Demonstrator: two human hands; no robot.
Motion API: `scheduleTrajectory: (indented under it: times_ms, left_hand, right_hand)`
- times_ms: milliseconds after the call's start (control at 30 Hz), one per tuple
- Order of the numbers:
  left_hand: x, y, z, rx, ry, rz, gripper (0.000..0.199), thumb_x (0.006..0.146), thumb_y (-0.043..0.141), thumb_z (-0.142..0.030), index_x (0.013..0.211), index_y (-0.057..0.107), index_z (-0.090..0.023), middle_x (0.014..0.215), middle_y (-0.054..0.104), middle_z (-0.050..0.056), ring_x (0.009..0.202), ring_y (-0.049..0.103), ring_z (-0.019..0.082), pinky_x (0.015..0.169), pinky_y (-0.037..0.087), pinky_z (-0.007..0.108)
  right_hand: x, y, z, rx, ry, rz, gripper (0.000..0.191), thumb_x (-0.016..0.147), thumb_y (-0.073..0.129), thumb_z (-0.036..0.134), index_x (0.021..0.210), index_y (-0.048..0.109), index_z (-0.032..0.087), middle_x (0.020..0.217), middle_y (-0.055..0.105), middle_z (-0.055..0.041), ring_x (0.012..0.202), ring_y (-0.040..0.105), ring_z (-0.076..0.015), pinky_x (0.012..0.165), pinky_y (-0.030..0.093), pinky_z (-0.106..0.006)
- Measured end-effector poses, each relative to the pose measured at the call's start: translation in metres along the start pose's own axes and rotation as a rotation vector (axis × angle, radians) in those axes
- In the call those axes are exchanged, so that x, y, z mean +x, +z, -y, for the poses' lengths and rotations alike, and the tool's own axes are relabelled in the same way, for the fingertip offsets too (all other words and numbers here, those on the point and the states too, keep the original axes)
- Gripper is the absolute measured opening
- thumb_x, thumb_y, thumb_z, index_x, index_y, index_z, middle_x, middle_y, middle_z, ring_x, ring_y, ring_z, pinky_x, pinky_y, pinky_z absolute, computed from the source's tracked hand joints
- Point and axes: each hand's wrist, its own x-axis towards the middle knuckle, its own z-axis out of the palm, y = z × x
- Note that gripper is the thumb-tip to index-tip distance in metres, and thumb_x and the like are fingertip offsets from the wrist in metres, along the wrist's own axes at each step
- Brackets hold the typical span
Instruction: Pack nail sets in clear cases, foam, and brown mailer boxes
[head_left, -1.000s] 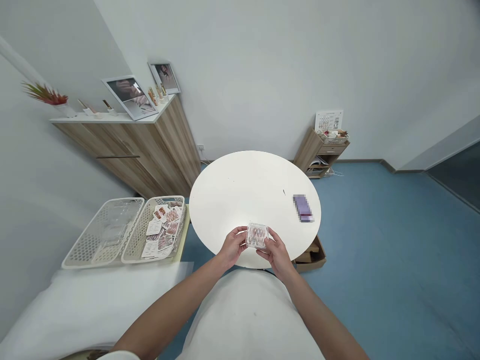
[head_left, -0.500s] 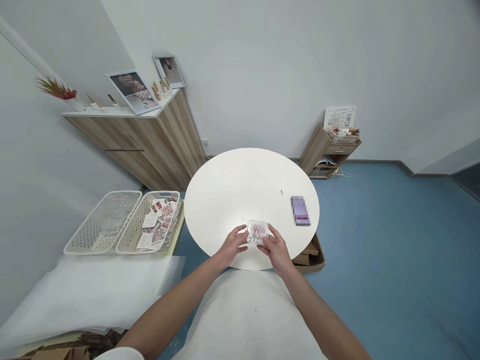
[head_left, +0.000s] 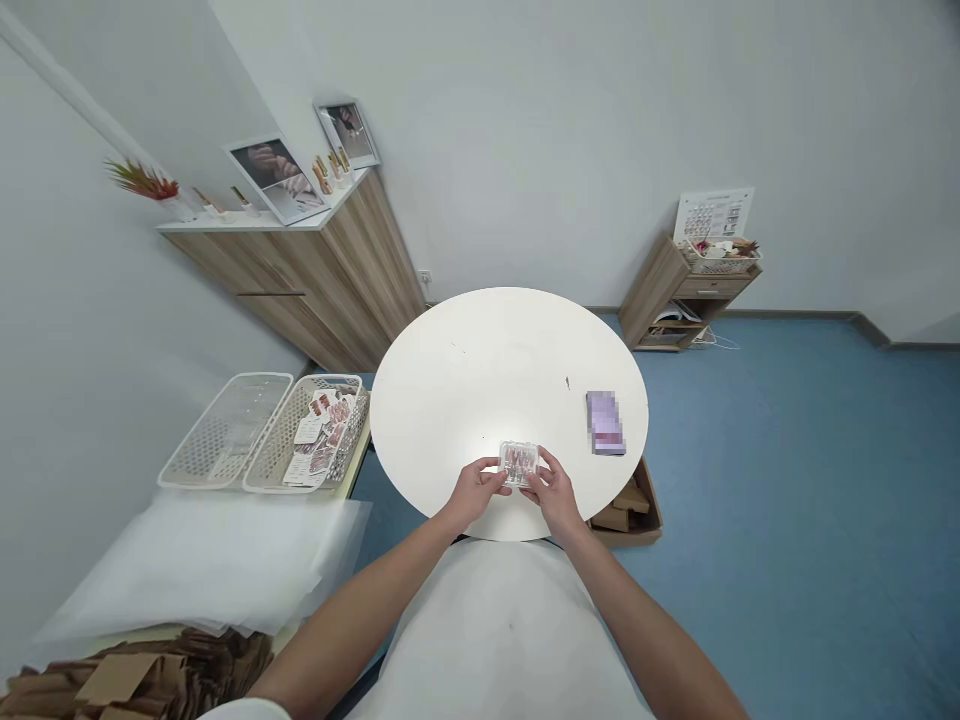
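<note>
A small clear plastic box of press-on nails (head_left: 519,461) is held over the near part of the round white table (head_left: 480,370). My left hand (head_left: 477,488) grips its left edge between thumb and fingers. On the opposite side, my right hand (head_left: 553,492) pinches the lower right corner and edge. Several long pinkish nails show in a row through the clear plastic. At the table's right lies a purple item (head_left: 606,423), blurred into blocks, so its kind is unclear.
Left of the table stand two white baskets: one (head_left: 307,440) holds carded nail sets, the other (head_left: 217,430) clear plastic packaging. White sheets (head_left: 217,560) and folded brown cardboard (head_left: 142,680) lie nearer. A cardboard box (head_left: 637,515) sits on the floor at right. Wooden cabinets (head_left: 360,270) stand behind.
My left hand has closed from spread fingers onto the box's left edge. My right hand still holds its side. The view has shifted slightly.
</note>
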Motion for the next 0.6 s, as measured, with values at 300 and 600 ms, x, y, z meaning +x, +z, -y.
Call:
scheduleTrajectory:
  times_ms: [300,600]
  left_hand:
    - [-0.002,-0.006,-0.005,0.214,0.133,-0.102,0.048,0.078,0.051,-0.042,0.12,0.045,-0.018,0.113,0.056,0.011,0.097,0.057,0.019,0.084,0.044,0.035]
    - [-0.002,-0.011,-0.014,0.481,0.196,-0.019,0.064,0.069,0.064,-0.029,0.127,0.037,-0.027,0.12,0.049,0.008,0.083,0.057,0.013,0.077,0.05,0.033]
  right_hand:
    - [0.012,-0.006,-0.006,-0.04,-0.023,0.015,0.067,0.069,0.061,0.037,0.128,0.031,0.026,0.105,0.057,-0.0062,0.092,0.059,-0.0188,0.081,0.049,-0.037]
    - [0.012,-0.015,-0.022,-0.177,-0.149,0.046,0.063,0.075,0.052,0.04,0.131,0.025,0.029,0.132,0.035,-0.0103,0.102,0.054,-0.0204,0.08,0.05,-0.039]
